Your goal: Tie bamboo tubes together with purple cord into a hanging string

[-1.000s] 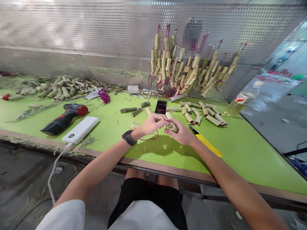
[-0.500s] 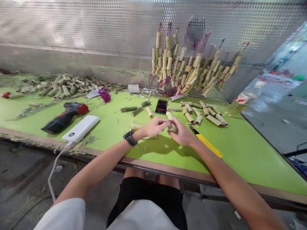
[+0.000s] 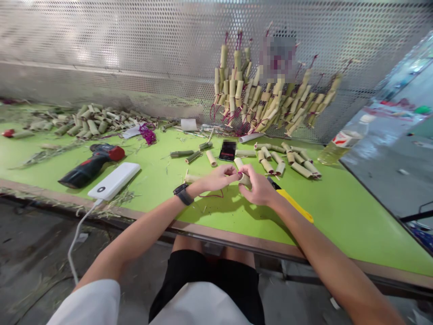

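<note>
My right hand (image 3: 259,186) is closed around a short bamboo tube (image 3: 245,181), held just above the green table top. A bit of purple cord shows at the tube's near-left end, where the fingertips of my left hand (image 3: 220,177) pinch it. Below my left wrist a loop of thin dark red cord (image 3: 216,196) hangs toward the table. Just past my hands lies another bamboo tube (image 3: 238,162). By my left wrist is a bamboo piece with a small stick (image 3: 192,178). A yellow utility knife (image 3: 295,206) rests beside my right forearm.
A cordless drill (image 3: 93,164) and a white power bank (image 3: 115,181) with a cable lie left. Behind them is a heap of bamboo tubes (image 3: 91,124). A phone (image 3: 228,151) stands ahead. Strung bamboo pieces (image 3: 264,99) hang on the perforated metal wall. A bottle (image 3: 345,141) stands right.
My right hand has shifted slightly up, and the bamboo tube's open end has turned more toward me. My left fingers remain close to the purple cord.
</note>
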{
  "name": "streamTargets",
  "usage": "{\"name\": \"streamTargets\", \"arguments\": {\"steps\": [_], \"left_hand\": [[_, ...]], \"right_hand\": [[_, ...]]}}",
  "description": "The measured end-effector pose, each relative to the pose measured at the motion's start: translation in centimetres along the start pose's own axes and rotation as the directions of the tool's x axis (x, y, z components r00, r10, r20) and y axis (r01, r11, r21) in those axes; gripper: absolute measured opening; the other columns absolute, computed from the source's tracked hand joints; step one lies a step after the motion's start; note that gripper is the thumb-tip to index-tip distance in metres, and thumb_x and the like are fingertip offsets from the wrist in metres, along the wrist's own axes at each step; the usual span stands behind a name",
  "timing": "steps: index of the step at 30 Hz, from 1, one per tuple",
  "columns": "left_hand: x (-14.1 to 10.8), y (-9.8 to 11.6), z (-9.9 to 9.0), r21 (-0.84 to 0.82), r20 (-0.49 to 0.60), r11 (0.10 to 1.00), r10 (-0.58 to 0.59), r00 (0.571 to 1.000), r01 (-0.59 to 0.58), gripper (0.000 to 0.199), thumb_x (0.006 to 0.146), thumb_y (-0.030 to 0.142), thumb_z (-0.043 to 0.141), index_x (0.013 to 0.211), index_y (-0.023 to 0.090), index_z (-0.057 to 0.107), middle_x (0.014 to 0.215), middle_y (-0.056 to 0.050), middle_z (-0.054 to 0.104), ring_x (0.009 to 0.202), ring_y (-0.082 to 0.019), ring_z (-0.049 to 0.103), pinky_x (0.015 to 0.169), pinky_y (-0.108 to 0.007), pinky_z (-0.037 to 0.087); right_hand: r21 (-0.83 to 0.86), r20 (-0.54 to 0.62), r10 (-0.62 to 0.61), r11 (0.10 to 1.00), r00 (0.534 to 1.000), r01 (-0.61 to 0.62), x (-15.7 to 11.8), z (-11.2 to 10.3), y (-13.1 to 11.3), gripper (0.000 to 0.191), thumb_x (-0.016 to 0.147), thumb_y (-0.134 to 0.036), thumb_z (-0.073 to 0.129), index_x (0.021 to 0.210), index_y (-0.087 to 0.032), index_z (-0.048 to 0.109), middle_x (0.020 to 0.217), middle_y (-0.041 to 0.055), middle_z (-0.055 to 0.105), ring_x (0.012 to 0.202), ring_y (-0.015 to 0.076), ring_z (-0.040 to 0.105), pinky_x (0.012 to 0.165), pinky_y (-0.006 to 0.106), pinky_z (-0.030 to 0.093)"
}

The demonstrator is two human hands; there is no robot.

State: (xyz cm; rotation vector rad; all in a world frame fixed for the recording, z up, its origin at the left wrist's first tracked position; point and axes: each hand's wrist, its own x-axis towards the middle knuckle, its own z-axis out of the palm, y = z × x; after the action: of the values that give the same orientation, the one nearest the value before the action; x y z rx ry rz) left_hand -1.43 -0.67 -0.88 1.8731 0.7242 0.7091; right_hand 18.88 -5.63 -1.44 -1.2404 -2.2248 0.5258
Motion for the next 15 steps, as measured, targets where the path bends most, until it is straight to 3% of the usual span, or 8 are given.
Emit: {"name": "streamTargets", "arguments": {"steps": [4,8,12,15], "left_hand": [[-0.1,0.2,-0.2,-0.082,0.103,0.995,-0.048,0.994,0.057,0.042,0.091,0.058,0.069,0.085,0.017,0.061,0.074,0.001,0.061,0.057,-0.012,0.056,0.053,-0.025,0.044],[-0.2,0.3,-0.8,-0.051,0.178,0.987,-0.144,0.973,0.155,0.048,0.091,0.062,0.067,0.08,0.015,0.064,0.075,-0.003,0.066,0.051,-0.01,0.055,0.046,-0.022,0.039],[-0.4,0.6,-1.5,-0.072,0.175,0.985,-0.14,0.975,0.155,0.046,0.089,0.059,0.072,0.079,0.015,0.066,0.067,0.0,0.06,0.049,-0.008,0.048,0.043,-0.02,0.032],[-0.5,0.9,-1.7,-0.146,0.177,0.98,-0.11,0.978,0.137,0.044,0.093,0.059,0.069,0.083,0.017,0.064,0.064,0.003,0.052,0.046,-0.006,0.039,0.041,-0.02,0.028]], "right_hand": [[0.033,0.031,-0.051,0.998,0.998,0.05,-0.2,-0.4,-0.1,0.031,0.098,-0.033,0.052,0.126,-0.023,0.043,0.067,-0.0062,0.055,0.052,0.0154,0.042,0.055,0.03,0.028],[0.026,0.058,-0.095,0.995,0.994,0.093,-0.1,-0.3,0.1,0.016,0.104,-0.037,0.047,0.114,-0.025,0.048,0.064,-0.0076,0.05,0.053,0.0148,0.041,0.058,0.03,0.028],[0.076,0.041,-0.055,0.996,0.998,0.051,0.1,-0.4,0.2,0.013,0.103,-0.038,0.048,0.105,-0.025,0.046,0.06,-0.0087,0.043,0.05,0.0147,0.036,0.056,0.031,0.024],[0.095,0.009,-0.057,0.994,0.998,0.056,0.0,-0.5,0.4,0.014,0.102,-0.037,0.051,0.109,-0.025,0.048,0.058,-0.0091,0.041,0.051,0.0153,0.035,0.057,0.031,0.024]]}}
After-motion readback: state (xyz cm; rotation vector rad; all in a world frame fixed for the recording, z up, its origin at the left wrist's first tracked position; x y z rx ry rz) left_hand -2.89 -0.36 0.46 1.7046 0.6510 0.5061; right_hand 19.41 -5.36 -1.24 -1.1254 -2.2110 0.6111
